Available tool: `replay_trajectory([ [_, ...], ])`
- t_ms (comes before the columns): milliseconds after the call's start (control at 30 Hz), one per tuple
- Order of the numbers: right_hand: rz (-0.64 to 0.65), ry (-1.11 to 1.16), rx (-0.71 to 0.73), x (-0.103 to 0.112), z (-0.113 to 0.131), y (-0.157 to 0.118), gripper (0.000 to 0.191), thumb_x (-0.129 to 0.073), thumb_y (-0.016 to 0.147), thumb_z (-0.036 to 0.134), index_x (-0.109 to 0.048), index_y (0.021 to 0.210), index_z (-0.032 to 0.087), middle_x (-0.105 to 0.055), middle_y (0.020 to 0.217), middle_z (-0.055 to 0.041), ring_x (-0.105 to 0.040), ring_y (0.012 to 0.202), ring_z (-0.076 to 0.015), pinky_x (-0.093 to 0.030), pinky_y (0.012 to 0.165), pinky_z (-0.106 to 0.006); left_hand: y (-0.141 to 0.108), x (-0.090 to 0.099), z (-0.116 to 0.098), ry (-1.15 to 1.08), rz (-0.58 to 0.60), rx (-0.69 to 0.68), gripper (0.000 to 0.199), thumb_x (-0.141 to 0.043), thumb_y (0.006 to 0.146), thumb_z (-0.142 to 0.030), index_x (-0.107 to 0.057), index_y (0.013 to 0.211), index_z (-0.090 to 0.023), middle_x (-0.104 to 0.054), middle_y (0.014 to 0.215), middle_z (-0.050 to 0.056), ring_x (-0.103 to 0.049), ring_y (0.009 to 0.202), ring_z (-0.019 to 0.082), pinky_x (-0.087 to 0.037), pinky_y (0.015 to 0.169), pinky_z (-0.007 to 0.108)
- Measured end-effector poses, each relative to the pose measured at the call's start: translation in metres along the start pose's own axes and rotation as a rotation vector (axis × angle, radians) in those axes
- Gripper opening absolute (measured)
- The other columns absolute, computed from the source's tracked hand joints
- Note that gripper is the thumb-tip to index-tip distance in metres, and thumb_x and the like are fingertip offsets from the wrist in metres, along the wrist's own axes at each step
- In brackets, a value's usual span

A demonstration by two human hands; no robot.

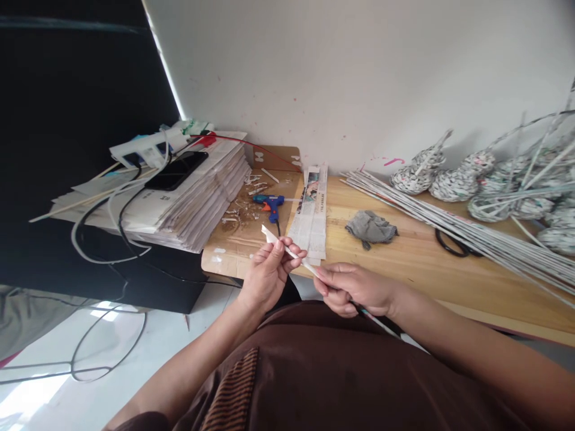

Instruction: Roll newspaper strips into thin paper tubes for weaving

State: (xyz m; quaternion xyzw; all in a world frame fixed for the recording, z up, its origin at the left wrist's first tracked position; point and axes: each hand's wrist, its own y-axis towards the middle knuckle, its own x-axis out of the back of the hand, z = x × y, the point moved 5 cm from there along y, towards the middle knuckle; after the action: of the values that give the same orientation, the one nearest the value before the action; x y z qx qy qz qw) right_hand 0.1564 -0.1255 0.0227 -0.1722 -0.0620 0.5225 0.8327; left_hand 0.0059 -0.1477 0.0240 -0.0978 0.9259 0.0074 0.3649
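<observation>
the left hand (268,272) has thumb and fingers pinching a thin white paper tube (311,267) just below its flared tip, and the right hand (359,286) closes around it lower down! the tube slants between them, right by the wooden table's (426,272) front edge. beyond it, newspaper strips (309,233) lie beside a blue glue gun (272,205), a crumpled grey cloth (372,227) over to the right, near a bundle of long paper sticks (442,221).
</observation>
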Motion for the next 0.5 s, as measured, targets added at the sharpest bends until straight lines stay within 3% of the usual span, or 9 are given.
replay_trajectory([
  [67,0.037,0.006,-0.002,-0.001,0.0,-0.001,0.045,-0.032,0.095,0.058,-0.05,0.082,0.019,-0.027,0.048,0.0093,-0.031,0.039,-0.0093,-0.031,0.044,-0.023,0.0,0.001,-0.001,-0.002,-0.004,-0.003,0.015,-0.067,0.084,-0.026,-0.067,0.087,-0.012,-0.067,0.079,0.003,-0.07,0.082,0.015,-0.057,0.069,0.019],
  [200,-0.308,-0.353,0.203,0.013,0.011,-0.007,0.038,-0.048,0.091,0.055,-0.059,0.087,0.018,-0.05,0.064,0.0014,-0.044,0.056,-0.0104,-0.035,0.055,-0.023,0.001,0.007,-0.001,-0.017,-0.064,-0.021,0.014,-0.068,0.083,-0.026,-0.067,0.086,-0.012,-0.069,0.081,0.004,-0.071,0.083,0.016,-0.058,0.073,0.021],
  [267,-0.255,-0.312,0.169,0.012,0.008,-0.006,0.041,-0.043,0.093,0.055,-0.059,0.085,0.018,-0.045,0.058,0.0025,-0.04,0.052,-0.01,-0.034,0.052,-0.023,0.001,0.007,0.0,-0.016,-0.067,-0.015,0.014,-0.068,0.084,-0.026,-0.067,0.087,-0.012,-0.069,0.081,0.004,-0.071,0.083,0.016,-0.058,0.073,0.021],
  [367,0.019,-0.048,0.009,0.003,-0.001,-0.004,0.049,-0.03,0.096,0.057,-0.056,0.085,0.017,-0.028,0.048,0.0087,-0.031,0.04,-0.009,-0.031,0.045,-0.023,0.001,0.006,-0.001,-0.01,-0.051,-0.003,0.014,-0.066,0.085,-0.026,-0.067,0.088,-0.012,-0.069,0.08,0.004,-0.071,0.081,0.015,-0.058,0.072,0.02],
  [400,0.047,-0.034,-0.012,0.003,-0.003,-0.005,0.048,-0.032,0.095,0.058,-0.056,0.087,0.017,-0.029,0.049,0.0088,-0.031,0.04,-0.009,-0.032,0.045,-0.023,0.001,0.006,-0.001,-0.009,-0.053,-0.009,0.014,-0.065,0.086,-0.026,-0.067,0.088,-0.012,-0.069,0.08,0.004,-0.071,0.081,0.015,-0.058,0.072,0.02],
  [500,-0.179,-0.297,0.071,0.016,0.001,-0.013,0.041,-0.048,0.09,0.057,-0.058,0.085,0.017,-0.047,0.061,0.0021,-0.043,0.053,-0.0097,-0.034,0.051,-0.022,0.003,0.012,-0.005,-0.013,-0.09,-0.051,0.013,-0.064,0.086,-0.026,-0.066,0.087,-0.013,-0.069,0.08,0.004,-0.07,0.083,0.015,-0.058,0.074,0.02],
])
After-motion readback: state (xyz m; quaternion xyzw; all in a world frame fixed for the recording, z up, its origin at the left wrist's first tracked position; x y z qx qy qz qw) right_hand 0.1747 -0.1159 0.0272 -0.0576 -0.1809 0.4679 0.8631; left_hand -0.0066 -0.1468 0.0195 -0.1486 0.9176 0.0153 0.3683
